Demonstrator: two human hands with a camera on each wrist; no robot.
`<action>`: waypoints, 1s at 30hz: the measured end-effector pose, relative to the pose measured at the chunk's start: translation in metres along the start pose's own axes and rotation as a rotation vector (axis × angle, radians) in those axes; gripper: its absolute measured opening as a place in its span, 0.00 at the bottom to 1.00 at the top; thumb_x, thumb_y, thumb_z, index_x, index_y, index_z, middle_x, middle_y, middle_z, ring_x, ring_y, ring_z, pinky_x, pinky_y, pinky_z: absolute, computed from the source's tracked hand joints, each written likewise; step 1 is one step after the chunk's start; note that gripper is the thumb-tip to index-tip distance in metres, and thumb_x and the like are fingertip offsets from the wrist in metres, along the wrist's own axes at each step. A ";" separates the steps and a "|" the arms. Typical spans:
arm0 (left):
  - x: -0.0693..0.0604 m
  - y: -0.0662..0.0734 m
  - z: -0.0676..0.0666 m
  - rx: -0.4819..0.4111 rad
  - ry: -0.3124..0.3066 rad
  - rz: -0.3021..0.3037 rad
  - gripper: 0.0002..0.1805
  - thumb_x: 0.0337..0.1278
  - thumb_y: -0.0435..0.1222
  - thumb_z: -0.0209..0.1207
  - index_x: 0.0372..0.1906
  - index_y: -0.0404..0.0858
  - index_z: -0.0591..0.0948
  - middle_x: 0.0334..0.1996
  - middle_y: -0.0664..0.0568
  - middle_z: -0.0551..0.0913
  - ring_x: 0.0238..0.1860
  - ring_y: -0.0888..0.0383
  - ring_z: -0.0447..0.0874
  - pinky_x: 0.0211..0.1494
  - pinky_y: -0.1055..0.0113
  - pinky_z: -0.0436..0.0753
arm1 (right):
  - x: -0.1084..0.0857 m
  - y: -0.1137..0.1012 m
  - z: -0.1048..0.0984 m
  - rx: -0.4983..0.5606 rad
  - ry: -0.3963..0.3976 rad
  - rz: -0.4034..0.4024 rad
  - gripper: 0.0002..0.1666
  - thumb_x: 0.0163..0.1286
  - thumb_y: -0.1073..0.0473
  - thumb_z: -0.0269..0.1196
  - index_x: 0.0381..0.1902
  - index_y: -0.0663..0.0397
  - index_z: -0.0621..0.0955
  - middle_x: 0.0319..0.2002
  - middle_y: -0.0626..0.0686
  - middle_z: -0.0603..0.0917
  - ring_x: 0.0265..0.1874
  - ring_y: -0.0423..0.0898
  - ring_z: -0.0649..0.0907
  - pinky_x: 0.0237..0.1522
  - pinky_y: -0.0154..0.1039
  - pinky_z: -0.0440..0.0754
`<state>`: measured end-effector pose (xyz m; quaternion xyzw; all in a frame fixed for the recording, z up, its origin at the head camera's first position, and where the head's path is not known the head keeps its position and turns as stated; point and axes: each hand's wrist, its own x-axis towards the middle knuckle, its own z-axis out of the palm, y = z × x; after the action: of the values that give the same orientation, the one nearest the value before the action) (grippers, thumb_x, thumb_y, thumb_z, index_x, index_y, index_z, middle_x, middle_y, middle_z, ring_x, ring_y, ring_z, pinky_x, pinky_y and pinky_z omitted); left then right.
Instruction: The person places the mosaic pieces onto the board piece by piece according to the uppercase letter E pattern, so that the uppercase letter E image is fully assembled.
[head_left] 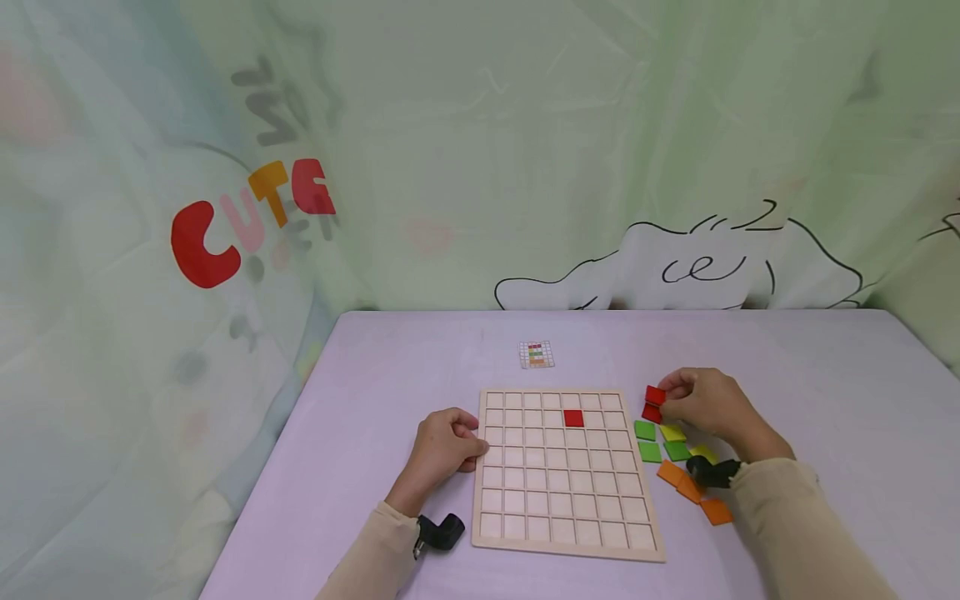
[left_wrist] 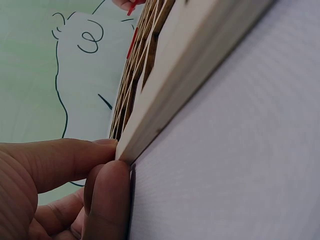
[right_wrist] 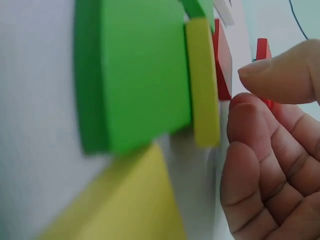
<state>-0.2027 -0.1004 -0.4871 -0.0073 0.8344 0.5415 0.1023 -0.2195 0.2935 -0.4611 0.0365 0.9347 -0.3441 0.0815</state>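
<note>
A wooden grid board (head_left: 537, 457) lies flat, with one red square tile (head_left: 573, 418) in a cell of its second row. My left hand (head_left: 447, 447) pinches the board's left edge; the left wrist view has thumb and forefinger meeting at the wooden rim (left_wrist: 165, 92). Beyond the board's right side, my right hand (head_left: 708, 404) pinches a red square tile (head_left: 656, 395). Just below it another red tile (head_left: 652, 413) lies on the table. In the right wrist view the pinched tile (right_wrist: 263, 48) is partly hidden behind the thumb.
Green tiles (head_left: 649, 452), yellow tiles (head_left: 672, 433) and several orange tiles (head_left: 717, 512) lie scattered right of the board, near my right wrist. Behind the board sits a small card (head_left: 536, 354) printed with a coloured grid. A printed curtain (head_left: 480, 167) hangs behind the table.
</note>
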 end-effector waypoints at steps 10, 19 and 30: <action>0.000 0.000 0.000 -0.004 -0.002 -0.004 0.16 0.50 0.24 0.74 0.44 0.31 0.83 0.27 0.48 0.82 0.21 0.61 0.82 0.24 0.69 0.87 | -0.005 -0.009 0.003 0.072 -0.012 -0.033 0.20 0.62 0.60 0.69 0.50 0.64 0.82 0.37 0.53 0.85 0.40 0.52 0.80 0.40 0.39 0.79; 0.001 0.000 0.000 -0.003 -0.001 -0.002 0.16 0.50 0.24 0.74 0.44 0.31 0.83 0.26 0.49 0.81 0.21 0.61 0.82 0.24 0.69 0.86 | -0.003 -0.016 0.014 0.127 -0.050 -0.038 0.22 0.64 0.56 0.74 0.51 0.62 0.83 0.37 0.52 0.85 0.40 0.51 0.80 0.40 0.38 0.79; 0.001 -0.001 -0.001 -0.014 -0.009 0.007 0.16 0.50 0.24 0.74 0.44 0.30 0.83 0.26 0.49 0.81 0.21 0.62 0.82 0.24 0.69 0.87 | -0.006 -0.043 0.032 0.172 -0.064 -0.111 0.19 0.61 0.62 0.73 0.49 0.63 0.84 0.38 0.53 0.85 0.39 0.50 0.79 0.37 0.38 0.79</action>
<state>-0.2036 -0.1015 -0.4874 -0.0026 0.8302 0.5476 0.1043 -0.2153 0.2401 -0.4570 -0.0194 0.8991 -0.4282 0.0885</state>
